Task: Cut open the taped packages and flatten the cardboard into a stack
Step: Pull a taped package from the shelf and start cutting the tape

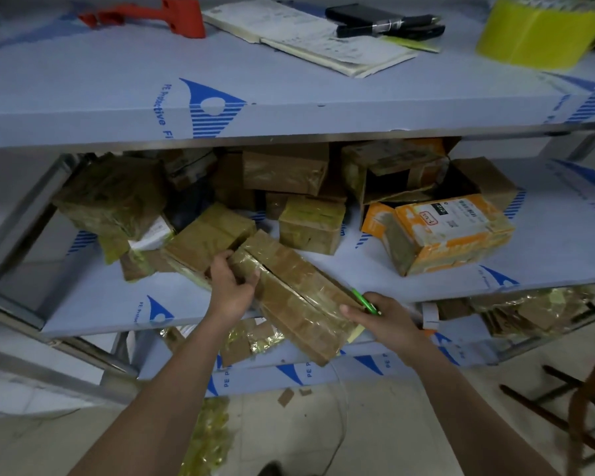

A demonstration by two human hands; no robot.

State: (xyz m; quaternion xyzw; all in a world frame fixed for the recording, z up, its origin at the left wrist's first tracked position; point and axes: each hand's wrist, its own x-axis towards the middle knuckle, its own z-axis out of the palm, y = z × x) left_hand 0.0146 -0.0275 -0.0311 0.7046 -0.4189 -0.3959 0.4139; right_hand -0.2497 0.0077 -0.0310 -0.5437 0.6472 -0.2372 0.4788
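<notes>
Package (296,297) lies slantwise over the shelf's (100,304) front edge — left hand (232,286) grips its far end, right hand (385,317) pinches a green cutter (366,301) at its near seam.

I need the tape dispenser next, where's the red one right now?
In the head view the red tape dispenser lies on the top shelf at far left, just left of the open notebook.

A long brown package (296,297), wrapped in glossy yellowish tape, lies slanted over the middle shelf's (93,304) near edge. More taped packages (303,223) are heaped behind it, an orange-printed box (450,231) to the right.
</notes>
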